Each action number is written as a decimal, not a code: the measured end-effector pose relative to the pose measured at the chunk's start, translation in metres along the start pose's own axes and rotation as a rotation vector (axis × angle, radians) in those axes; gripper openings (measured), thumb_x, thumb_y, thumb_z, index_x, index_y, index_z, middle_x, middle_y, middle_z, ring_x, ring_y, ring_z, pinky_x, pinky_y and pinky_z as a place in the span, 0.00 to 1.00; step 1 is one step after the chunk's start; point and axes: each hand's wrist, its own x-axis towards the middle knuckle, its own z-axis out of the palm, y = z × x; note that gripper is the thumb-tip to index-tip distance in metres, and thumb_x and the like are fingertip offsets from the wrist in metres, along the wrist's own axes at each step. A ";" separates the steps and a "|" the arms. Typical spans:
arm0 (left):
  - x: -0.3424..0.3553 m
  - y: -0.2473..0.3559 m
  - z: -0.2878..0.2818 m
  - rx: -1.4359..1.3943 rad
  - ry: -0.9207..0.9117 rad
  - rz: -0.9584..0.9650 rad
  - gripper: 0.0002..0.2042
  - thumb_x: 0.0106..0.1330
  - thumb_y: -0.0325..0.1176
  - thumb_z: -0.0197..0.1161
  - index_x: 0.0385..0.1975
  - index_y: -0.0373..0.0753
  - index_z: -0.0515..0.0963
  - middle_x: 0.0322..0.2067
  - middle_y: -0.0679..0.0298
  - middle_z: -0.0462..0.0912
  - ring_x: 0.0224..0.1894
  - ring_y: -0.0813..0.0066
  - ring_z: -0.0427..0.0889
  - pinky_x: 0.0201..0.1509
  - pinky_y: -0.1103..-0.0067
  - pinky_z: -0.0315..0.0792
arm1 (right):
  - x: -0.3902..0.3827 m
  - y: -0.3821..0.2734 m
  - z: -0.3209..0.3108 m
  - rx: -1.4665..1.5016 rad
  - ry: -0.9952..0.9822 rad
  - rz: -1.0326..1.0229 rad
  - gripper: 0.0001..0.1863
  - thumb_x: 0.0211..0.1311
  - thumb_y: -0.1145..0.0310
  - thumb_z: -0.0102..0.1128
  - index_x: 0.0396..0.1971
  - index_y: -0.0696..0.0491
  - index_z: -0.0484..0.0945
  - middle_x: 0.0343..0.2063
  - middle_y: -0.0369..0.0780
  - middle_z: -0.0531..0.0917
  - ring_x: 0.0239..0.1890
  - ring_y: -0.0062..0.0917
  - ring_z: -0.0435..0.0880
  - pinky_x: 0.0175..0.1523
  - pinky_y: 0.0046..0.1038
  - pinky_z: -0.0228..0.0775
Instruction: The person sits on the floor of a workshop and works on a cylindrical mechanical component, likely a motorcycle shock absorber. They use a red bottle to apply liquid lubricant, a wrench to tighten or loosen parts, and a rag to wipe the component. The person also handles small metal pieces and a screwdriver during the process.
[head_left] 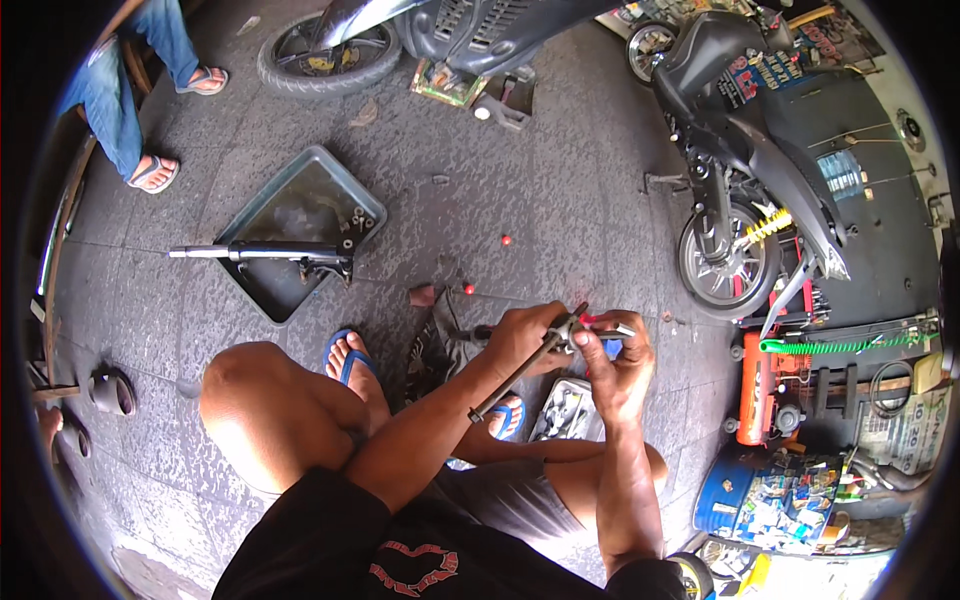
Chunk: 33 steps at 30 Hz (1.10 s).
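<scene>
Low in front of me, my left hand [530,335] is closed around a metal part [565,335] with a long bolt or rod [510,380] slanting down-left across it. My right hand [618,365] grips the same part from the right, thumb on its front, with something red and a short metal piece at its fingers; their exact shapes are unclear. Below my hands lies an open case of metal tools [555,415], and a dark cloth [430,350] is on the floor. A black-and-silver fork tube [260,252] rests across a shallow tray [300,180] holding small parts.
A co-worker's legs [125,120] stand upper left. Motorbikes [740,150] are at the top and right, along with an orange compressor [750,390], a green coiled hose [840,345] and a blue drum [725,495]. Two small red balls [507,240] and sandals [110,390] lie on the floor.
</scene>
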 end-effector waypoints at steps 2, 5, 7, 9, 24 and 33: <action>0.000 -0.002 0.001 -0.002 -0.003 0.008 0.17 0.44 0.32 0.75 0.30 0.39 0.74 0.23 0.55 0.79 0.27 0.51 0.82 0.30 0.66 0.74 | 0.000 -0.008 0.001 0.056 0.006 -0.023 0.13 0.56 0.70 0.74 0.38 0.57 0.81 0.36 0.41 0.82 0.42 0.33 0.80 0.51 0.31 0.70; -0.002 -0.006 0.001 0.036 -0.006 0.043 0.17 0.45 0.33 0.76 0.30 0.39 0.74 0.22 0.56 0.79 0.26 0.53 0.83 0.29 0.67 0.75 | -0.003 -0.013 0.003 0.189 0.001 0.042 0.10 0.58 0.71 0.71 0.38 0.57 0.82 0.37 0.41 0.83 0.44 0.33 0.81 0.55 0.32 0.69; -0.001 -0.006 0.001 0.064 -0.022 0.042 0.18 0.46 0.34 0.79 0.31 0.38 0.75 0.22 0.57 0.81 0.26 0.57 0.86 0.29 0.70 0.77 | -0.007 -0.004 0.002 0.179 -0.005 0.106 0.08 0.59 0.72 0.69 0.36 0.58 0.82 0.37 0.40 0.83 0.44 0.33 0.81 0.56 0.32 0.68; -0.002 -0.005 0.003 0.081 -0.025 0.058 0.18 0.45 0.34 0.78 0.31 0.38 0.75 0.23 0.57 0.81 0.26 0.56 0.85 0.29 0.69 0.77 | -0.006 0.002 0.000 0.099 0.016 0.073 0.09 0.57 0.70 0.72 0.33 0.57 0.81 0.35 0.41 0.83 0.43 0.33 0.81 0.55 0.33 0.69; -0.003 -0.002 -0.006 0.036 -0.058 -0.004 0.17 0.43 0.29 0.76 0.29 0.39 0.74 0.23 0.58 0.80 0.26 0.57 0.84 0.29 0.70 0.75 | 0.028 -0.078 -0.080 -0.423 -0.595 -0.229 0.28 0.55 0.74 0.68 0.59 0.54 0.76 0.49 0.48 0.79 0.50 0.44 0.82 0.53 0.36 0.78; -0.006 -0.004 0.004 0.008 -0.110 -0.018 0.16 0.43 0.30 0.77 0.28 0.40 0.74 0.23 0.60 0.79 0.25 0.58 0.82 0.29 0.70 0.74 | 0.063 -0.067 -0.090 -0.579 -0.807 -0.525 0.13 0.64 0.64 0.63 0.41 0.57 0.80 0.22 0.41 0.78 0.19 0.33 0.79 0.24 0.32 0.73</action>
